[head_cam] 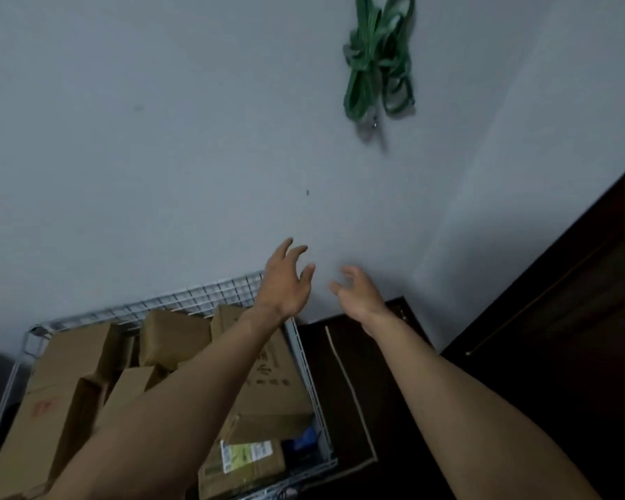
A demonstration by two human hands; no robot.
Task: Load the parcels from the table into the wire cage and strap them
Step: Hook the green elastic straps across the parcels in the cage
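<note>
Surface and room: a plain pale grey wall (159, 138) fills most of the view. A dark wooden panel (574, 301) runs along the right side, and a dark surface (343, 398) with a pale edge line lies just right of the cage.

Task items: the wire cage (181, 301) stands at the near left against the wall, its far rim and right side visible. Brown cardboard parcels (73, 348) fill it, stacked unevenly, some tilted. One labelled parcel (246, 460) lies at the near right corner, with something blue (304, 438) beside it; what it is cannot be told. The green strap (372, 63) hangs in a looped bundle high on the wall, far right of centre. It is blurred, with grey fittings at its lower end.

Grip: the left hand (285, 283) is held up above the cage's far right corner, fingers spread wide and slightly bent, holding nothing. The right hand (358, 292) is just beside it, fingers loosely curved, also empty. The hands do not touch each other, and both are well below the strap.

Edges and room: bare wall lies between the hands and the strap. The left forearm crosses over the cage's right side.
</note>
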